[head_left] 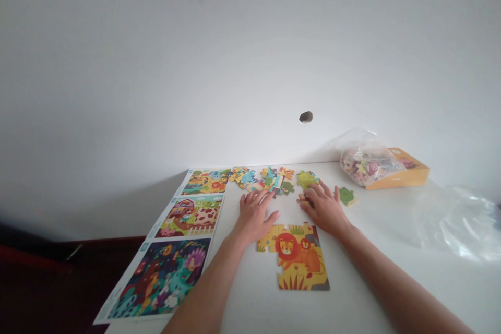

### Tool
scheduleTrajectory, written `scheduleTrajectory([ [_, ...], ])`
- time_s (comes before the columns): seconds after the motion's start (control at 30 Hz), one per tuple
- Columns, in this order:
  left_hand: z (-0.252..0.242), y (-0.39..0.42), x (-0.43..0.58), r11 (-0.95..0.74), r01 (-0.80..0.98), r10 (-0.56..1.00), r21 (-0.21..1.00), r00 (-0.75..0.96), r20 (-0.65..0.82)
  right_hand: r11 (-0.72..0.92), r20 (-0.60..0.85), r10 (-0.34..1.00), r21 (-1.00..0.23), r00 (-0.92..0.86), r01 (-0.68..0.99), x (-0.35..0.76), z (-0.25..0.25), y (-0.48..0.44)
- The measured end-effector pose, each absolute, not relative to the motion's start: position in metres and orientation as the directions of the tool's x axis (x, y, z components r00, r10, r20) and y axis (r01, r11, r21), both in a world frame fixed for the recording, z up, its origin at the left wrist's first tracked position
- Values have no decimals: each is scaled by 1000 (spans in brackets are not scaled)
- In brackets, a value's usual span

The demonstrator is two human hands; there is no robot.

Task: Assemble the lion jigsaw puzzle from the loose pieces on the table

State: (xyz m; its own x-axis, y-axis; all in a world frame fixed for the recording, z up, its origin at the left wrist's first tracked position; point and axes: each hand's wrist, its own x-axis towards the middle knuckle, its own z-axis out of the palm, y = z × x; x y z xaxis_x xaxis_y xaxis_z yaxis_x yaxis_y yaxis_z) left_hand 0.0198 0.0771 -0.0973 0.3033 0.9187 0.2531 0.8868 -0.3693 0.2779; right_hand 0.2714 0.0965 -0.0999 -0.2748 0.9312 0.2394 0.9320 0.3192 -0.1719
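A partly joined jigsaw (299, 258) with an orange lion on yellow lies on the white table (391, 250) in front of me. My left hand (256, 215) rests flat just above its left corner, fingers spread, reaching toward a heap of loose puzzle pieces (266, 178). My right hand (323, 207) lies palm down beside it, fingers apart, its fingertips on a small brownish piece (303, 198) near a green piece (306, 178). Another green piece (346, 195) sits just right of that hand.
A long reference sheet (178, 235) with three printed pictures lies along the table's left edge. A clear bag of pieces (366, 163) leans on an orange box (407, 173) at the back right. An empty plastic bag (457, 222) lies far right. The white wall stands close behind.
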Motion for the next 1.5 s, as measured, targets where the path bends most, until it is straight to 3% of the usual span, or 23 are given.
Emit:
scheduleTrajectory([
  [0.13,-96,78,20,-375,879,909,294,287,301,323,264,927,-210,-265,923,275,-98,98],
  [0.3,-98,79,21,-283,912,937,299,196,288,558,145,830,-243,-539,794,271,-95,94],
  [0.57,-94,76,19,-351,869,923,348,259,285,486,150,874,-228,-463,843,273,-93,94],
  [0.67,-95,76,19,-283,890,941,357,184,286,576,143,817,-262,-559,775,271,-89,91],
  [0.8,-94,77,17,-341,869,923,359,236,304,666,73,728,-308,-681,679,266,-84,87],
  [0.9,-96,83,12,-192,925,930,328,64,362,646,59,746,-310,-664,698,265,-84,86],
  [1.03,-102,92,4,20,950,954,311,-111,278,578,144,815,-268,-562,770,267,-86,86],
  [1.27,-103,87,6,-228,907,951,354,130,281,535,227,841,-226,-490,814,268,-91,88],
  [1.5,-100,86,5,-251,900,955,355,172,239,548,207,835,-226,-510,806,269,-96,90],
])
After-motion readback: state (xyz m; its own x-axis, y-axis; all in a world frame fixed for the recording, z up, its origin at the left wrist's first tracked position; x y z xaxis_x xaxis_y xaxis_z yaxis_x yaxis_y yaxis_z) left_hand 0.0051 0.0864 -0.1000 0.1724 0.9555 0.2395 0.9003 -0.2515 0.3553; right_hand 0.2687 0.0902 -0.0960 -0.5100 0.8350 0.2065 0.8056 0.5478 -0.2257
